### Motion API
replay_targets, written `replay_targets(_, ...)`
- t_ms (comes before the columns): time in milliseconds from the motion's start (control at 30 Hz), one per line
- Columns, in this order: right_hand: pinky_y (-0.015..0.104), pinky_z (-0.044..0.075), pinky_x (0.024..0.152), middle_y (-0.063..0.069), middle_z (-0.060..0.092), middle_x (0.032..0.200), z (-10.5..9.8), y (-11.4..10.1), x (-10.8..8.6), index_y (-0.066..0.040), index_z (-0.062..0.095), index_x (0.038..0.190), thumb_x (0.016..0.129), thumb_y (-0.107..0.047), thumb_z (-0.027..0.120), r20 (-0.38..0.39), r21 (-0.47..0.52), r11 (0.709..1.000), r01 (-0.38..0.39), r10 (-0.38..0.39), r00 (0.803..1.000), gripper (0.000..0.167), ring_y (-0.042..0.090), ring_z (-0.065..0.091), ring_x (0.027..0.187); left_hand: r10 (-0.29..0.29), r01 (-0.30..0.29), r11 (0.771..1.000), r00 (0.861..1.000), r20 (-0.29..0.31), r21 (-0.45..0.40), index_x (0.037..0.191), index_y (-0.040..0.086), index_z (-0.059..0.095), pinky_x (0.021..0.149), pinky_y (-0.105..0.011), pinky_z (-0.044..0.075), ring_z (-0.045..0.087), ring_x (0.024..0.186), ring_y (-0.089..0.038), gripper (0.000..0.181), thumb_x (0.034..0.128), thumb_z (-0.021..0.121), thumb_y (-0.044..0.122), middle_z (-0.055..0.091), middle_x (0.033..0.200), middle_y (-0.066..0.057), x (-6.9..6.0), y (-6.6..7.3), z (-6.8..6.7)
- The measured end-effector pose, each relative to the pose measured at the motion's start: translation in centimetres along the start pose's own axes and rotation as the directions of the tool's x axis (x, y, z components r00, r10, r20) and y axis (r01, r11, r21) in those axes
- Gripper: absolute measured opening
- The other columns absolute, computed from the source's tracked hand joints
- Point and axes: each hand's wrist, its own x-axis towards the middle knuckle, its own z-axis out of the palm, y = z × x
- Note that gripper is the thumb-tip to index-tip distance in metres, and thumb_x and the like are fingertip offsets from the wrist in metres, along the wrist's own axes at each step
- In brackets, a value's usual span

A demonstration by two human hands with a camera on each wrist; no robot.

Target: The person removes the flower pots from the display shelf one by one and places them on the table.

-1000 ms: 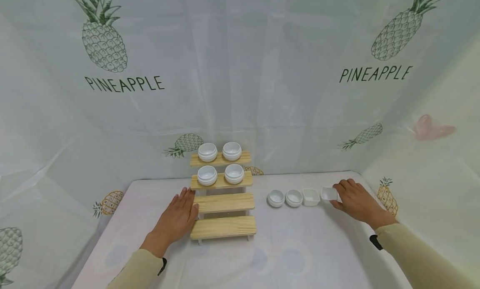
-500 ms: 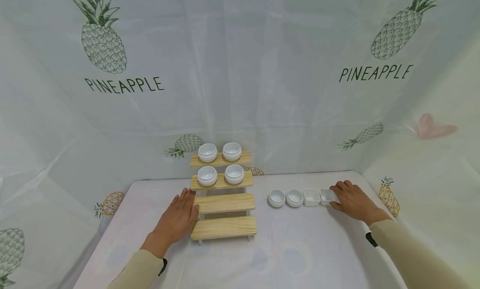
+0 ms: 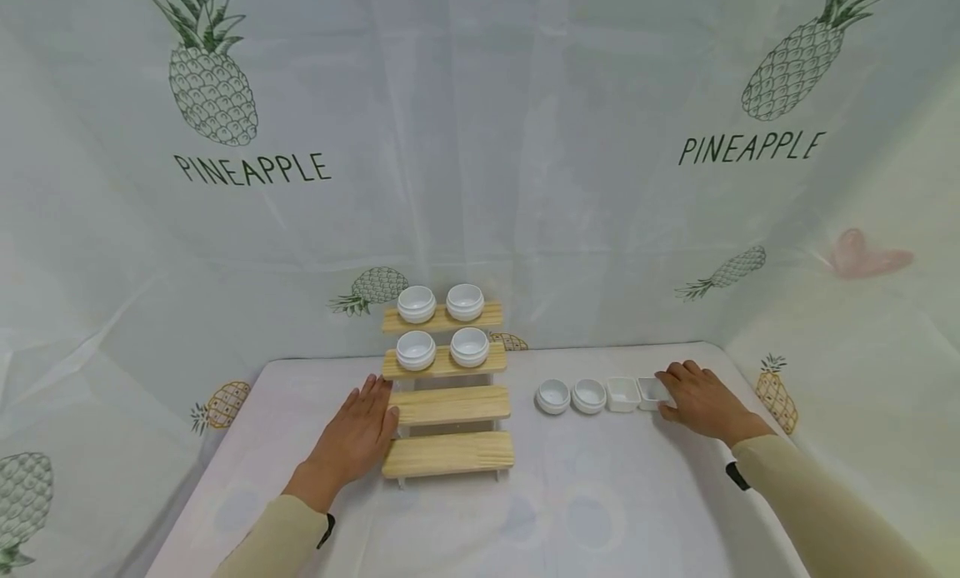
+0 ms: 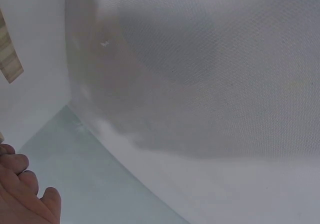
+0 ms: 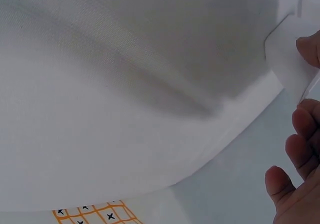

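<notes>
My left hand (image 3: 354, 435) rests with extended fingers against the left side of a stepped wooden rack (image 3: 450, 406). Its fingertips (image 4: 27, 181) show at the lower left of the left wrist view. At the right end of a row of small white dishes, my right hand (image 3: 699, 401) pinches a square white bowl (image 3: 652, 393) by its right side. In the right wrist view, the thumb (image 5: 309, 49) lies on one wall of that bowl (image 5: 286, 51), fingers at the opposite side. A second square bowl (image 3: 622, 395) stands directly left of it.
Two round white bowls (image 3: 553, 396) continue the row leftward. On the rack's upper two steps sit several round white bowls (image 3: 416, 351); the lower two steps are bare wood. A pineapple-printed curtain (image 3: 525, 186) hangs behind the cloth-covered table (image 3: 585, 495).
The square bowl in my right hand has come down and moved slightly left, up against the neighbouring square bowl. My left hand has stayed at the rack.
</notes>
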Motion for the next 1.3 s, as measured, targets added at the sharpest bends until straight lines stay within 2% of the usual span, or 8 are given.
replay_targets(200,0.058,0.051,0.092,0.019,0.063,0.122,-0.9,-0.6,0.9,0.007,0.065,0.131,0.091,-0.029,0.074,0.010,0.040,0.996,-0.079,0.079,0.997,0.055,0.037,0.054,0.110,0.010,-0.010,1.000,1.000,-0.008,-0.004,0.161,-0.010,0.030,0.130,-0.059,0.023,0.022,0.161,-0.041,0.066,0.1173,0.026,0.039,0.029,0.170,-0.026,0.1,0.0,-0.2)
replay_targets(333,0.057,0.050,0.087,0.020,0.063,0.118,-1.7,-1.5,1.8,0.007,0.066,0.127,0.092,-0.030,0.073,-0.118,0.011,0.999,-0.039,0.040,0.992,0.052,0.037,0.054,0.106,0.008,-0.008,1.000,1.000,-0.016,-0.005,0.162,-0.011,0.027,0.131,-0.059,0.022,0.021,0.161,-0.041,0.066,0.1172,0.027,0.038,0.027,0.170,-0.027,0.0,0.1,0.0)
replay_targets(433,0.055,0.050,0.083,0.020,0.063,0.112,-2.7,-2.8,3.0,0.007,0.067,0.123,0.090,-0.028,0.077,-0.239,-0.007,1.000,0.008,-0.010,0.971,0.049,0.038,0.055,0.102,0.012,-0.012,1.000,1.000,-0.027,-0.004,0.162,-0.012,0.026,0.131,-0.058,0.022,0.021,0.161,-0.041,0.067,0.1171,0.028,0.038,0.026,0.170,-0.027,0.0,0.0,0.1)
replay_targets(600,0.054,0.051,0.082,0.020,0.063,0.108,-4.9,-6.2,6.0,0.007,0.067,0.121,0.088,-0.027,0.080,-0.355,-0.005,0.998,0.057,-0.055,0.933,0.049,0.039,0.056,0.100,0.028,-0.027,1.000,1.000,-0.014,0.013,0.161,-0.011,0.030,0.131,-0.059,0.022,0.021,0.161,-0.042,0.065,0.1171,0.027,0.037,0.026,0.170,-0.028,0.0,-0.1,0.2)
replay_targets(867,0.049,0.046,0.079,0.017,0.063,0.107,-8.5,-14.3,11.3,0.003,0.068,0.121,0.095,-0.037,0.077,-0.445,0.087,0.994,0.071,-0.024,0.895,0.049,0.037,0.054,0.099,0.028,-0.028,0.999,1.000,-0.006,0.023,0.161,-0.010,0.030,0.131,-0.059,0.021,0.021,0.161,-0.042,0.065,0.1171,0.027,0.038,0.026,0.170,-0.028,0.0,-0.1,0.0)
replay_targets(967,0.047,0.046,0.079,0.016,0.063,0.109,-9.4,-17.4,12.9,0.001,0.068,0.122,0.096,-0.041,0.077,-0.444,0.114,0.990,0.085,-0.026,0.895,0.050,0.036,0.054,0.100,0.026,-0.026,0.999,1.000,-0.004,0.025,0.162,-0.009,0.029,0.131,-0.059,0.021,0.020,0.161,-0.042,0.065,0.1171,0.027,0.038,0.026,0.170,-0.027,0.1,-0.2,0.0)
replay_targets(1100,0.045,0.046,0.080,0.014,0.063,0.110,-10.0,-20.8,14.6,0.000,0.068,0.123,0.097,-0.048,0.075,-0.409,0.134,0.986,0.102,-0.038,0.912,0.055,0.034,0.054,0.101,0.021,-0.021,0.999,1.000,-0.004,0.032,0.162,-0.009,0.029,0.131,-0.058,0.021,0.020,0.162,-0.041,0.065,0.1171,0.026,0.038,0.026,0.171,-0.027,0.1,-0.4,0.1)
replay_targets(1300,0.041,0.044,0.074,0.012,0.059,0.099,-9.6,-23.4,16.2,-0.001,0.066,0.108,0.092,-0.060,0.075,-0.375,0.131,0.990,0.058,-0.005,0.927,0.061,0.031,0.052,0.092,0.019,-0.018,1.000,1.000,-0.005,0.025,0.162,-0.008,0.030,0.131,-0.058,0.022,0.021,0.162,-0.041,0.065,0.1170,0.027,0.039,0.027,0.170,-0.027,0.1,-0.3,0.1)
